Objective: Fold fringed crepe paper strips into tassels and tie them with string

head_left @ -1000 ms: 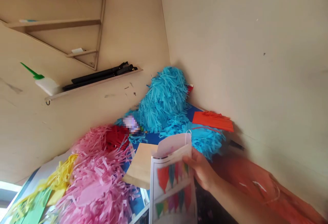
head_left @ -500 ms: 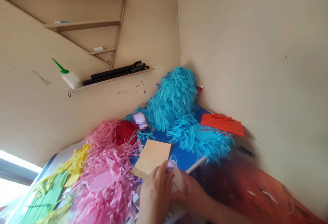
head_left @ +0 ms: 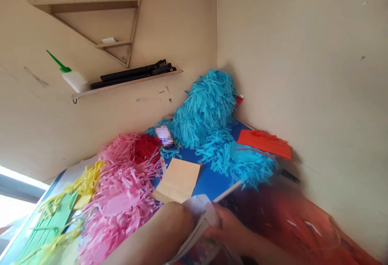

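A beige wall corner (head_left: 287, 62) enclosed the work area. A blue board (head_left: 209, 182) lay at 6 o'clock, bearing blue paper fringe (head_left: 206, 109) at 12 o'clock, pink paper fringe (head_left: 121, 188) at 7 o'clock, an orange-red paper bundle (head_left: 263, 143) at 3 o'clock and a tan paper sheet (head_left: 177, 180) at 6 o'clock. A wall shelf (head_left: 127, 83) at 10 o'clock carried a white squeeze bottle (head_left: 74, 81). A folded printed sheet (head_left: 197, 232) sat at 6 o'clock between the hands, which were together. The right hand (head_left: 222, 224) clamped the sheet. The left hand (head_left: 171, 224) lay against its left edge, its grip indeterminable.
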`<action>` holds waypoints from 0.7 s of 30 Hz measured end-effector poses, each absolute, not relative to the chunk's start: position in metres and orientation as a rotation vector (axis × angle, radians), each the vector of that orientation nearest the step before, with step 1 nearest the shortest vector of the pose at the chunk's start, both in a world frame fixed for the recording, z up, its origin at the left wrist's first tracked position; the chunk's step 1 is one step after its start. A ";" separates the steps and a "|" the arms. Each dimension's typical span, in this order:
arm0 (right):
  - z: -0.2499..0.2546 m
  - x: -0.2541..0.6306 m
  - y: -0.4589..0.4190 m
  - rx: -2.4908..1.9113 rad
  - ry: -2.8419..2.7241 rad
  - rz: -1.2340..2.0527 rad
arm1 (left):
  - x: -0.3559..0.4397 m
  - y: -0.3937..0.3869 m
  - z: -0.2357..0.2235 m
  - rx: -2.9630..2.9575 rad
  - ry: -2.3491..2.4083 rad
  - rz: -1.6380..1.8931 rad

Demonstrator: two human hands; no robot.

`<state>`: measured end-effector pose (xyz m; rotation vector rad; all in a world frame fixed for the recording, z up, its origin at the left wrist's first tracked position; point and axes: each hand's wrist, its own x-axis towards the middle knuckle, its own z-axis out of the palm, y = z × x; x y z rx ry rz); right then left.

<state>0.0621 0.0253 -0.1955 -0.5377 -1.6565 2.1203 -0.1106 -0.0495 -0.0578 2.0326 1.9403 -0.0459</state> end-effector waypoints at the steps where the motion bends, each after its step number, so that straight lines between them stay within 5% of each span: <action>1: -0.197 0.062 0.025 -0.536 -1.680 2.096 | -0.109 -0.048 -0.049 2.057 1.920 -0.178; 3: -0.196 0.061 0.024 -0.521 -1.737 2.047 | -0.106 -0.042 -0.035 2.030 1.984 -0.273; 10: -0.179 0.062 0.026 -0.491 -1.800 2.108 | -0.100 -0.020 -0.031 1.794 2.298 0.314; 15: -0.183 0.061 0.023 -0.384 -1.684 2.204 | -0.106 0.004 -0.035 1.800 2.080 0.219; 21: -0.188 0.062 0.028 -0.402 -1.677 2.155 | -0.106 -0.011 -0.049 2.022 1.877 0.638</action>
